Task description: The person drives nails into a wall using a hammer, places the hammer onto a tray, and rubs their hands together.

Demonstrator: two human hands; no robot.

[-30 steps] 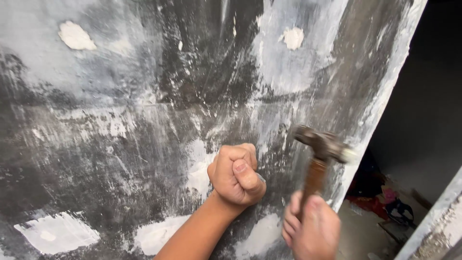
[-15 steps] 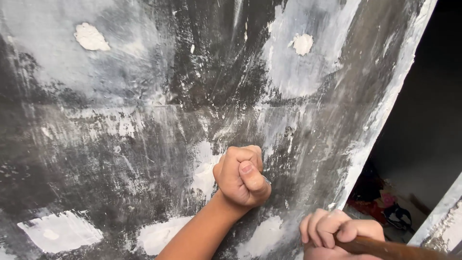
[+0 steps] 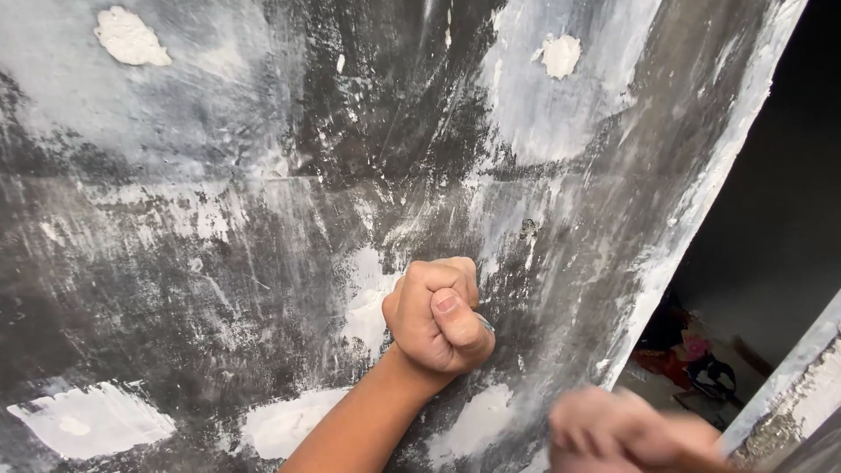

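My left hand (image 3: 435, 317) is a closed fist pressed against a dark grey wall (image 3: 263, 219) streaked with white filler. A thin metal tip (image 3: 485, 323) pokes out of the fist on its right side; what tool it belongs to is hidden. My right hand (image 3: 632, 431) is low at the bottom right, blurred by motion, with its fingers curled around a brown wooden hammer handle (image 3: 696, 462). Only a sliver of the handle shows, and the hammer head is out of view. The two hands are apart, the right one below and to the right of the left.
White filler patches dot the wall at the top left (image 3: 130, 37), top right (image 3: 559, 54) and bottom left (image 3: 92, 419). The wall's pale edge (image 3: 701, 210) runs diagonally on the right, with a dark opening and some clutter (image 3: 692, 359) on the floor beyond.
My right hand has swung the hammer down and back from beside the left fist; its head has left the view. The left fist has stayed on the wall.
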